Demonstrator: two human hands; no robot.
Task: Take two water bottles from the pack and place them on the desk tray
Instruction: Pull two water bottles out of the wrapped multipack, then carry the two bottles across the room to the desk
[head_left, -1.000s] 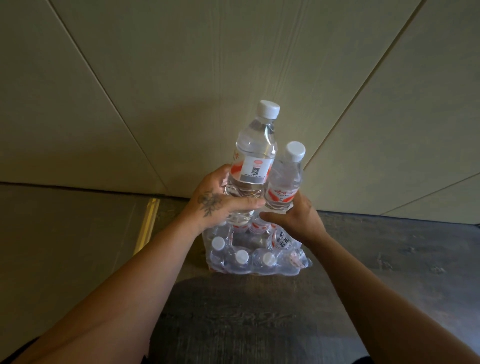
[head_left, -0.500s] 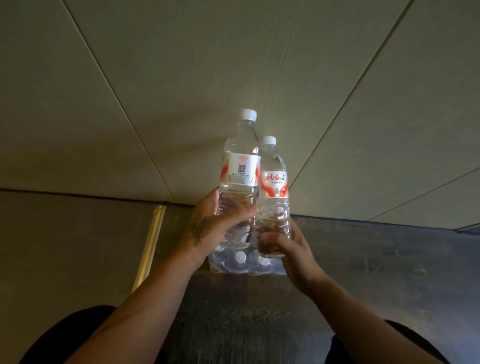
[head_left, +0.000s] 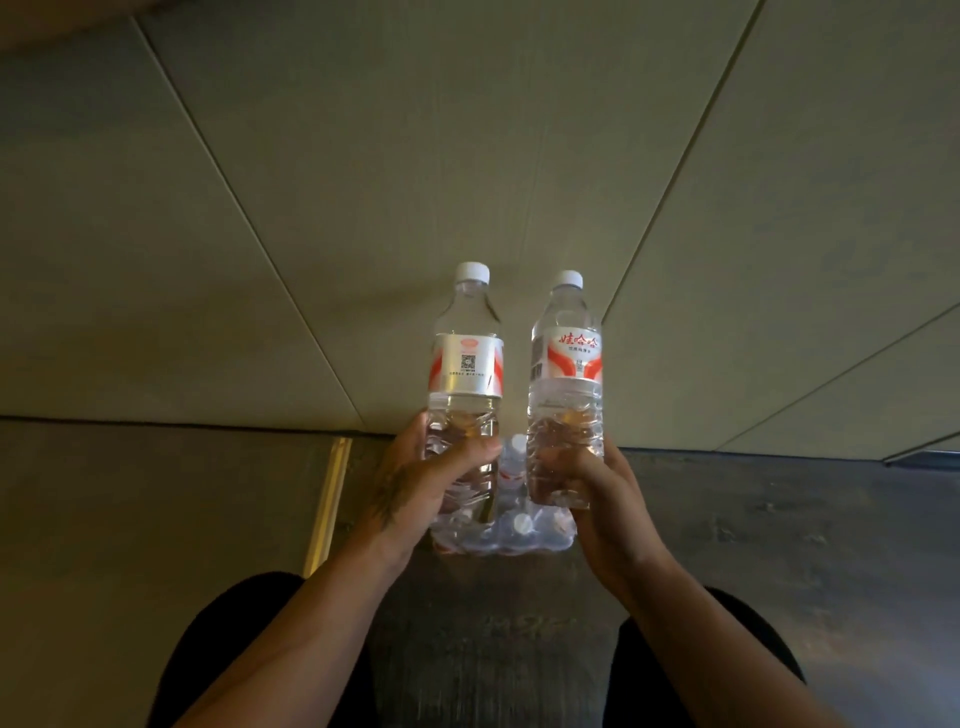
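Observation:
I hold two clear water bottles upright, side by side, well above the floor. My left hand (head_left: 415, 483) grips the lower half of the left bottle (head_left: 466, 358), which has a white cap and a red-and-white label with a QR code. My right hand (head_left: 592, 493) grips the base of the right bottle (head_left: 567, 358), with red characters on its label. A narrow gap separates the two bottles. Below and behind them the shrink-wrapped pack of bottles (head_left: 511, 527) rests on the dark floor, partly hidden by my hands. No desk tray is in view.
A panelled beige wall (head_left: 467, 156) rises right behind the pack. A brass strip (head_left: 328, 499) divides the dark floor (head_left: 779, 545) from a lighter floor on the left. My dark-clothed knees (head_left: 218, 639) show at the bottom.
Both bottles have come up out of the pack and moved apart from each other. The view has pulled back from the pack, and my knees have come into sight.

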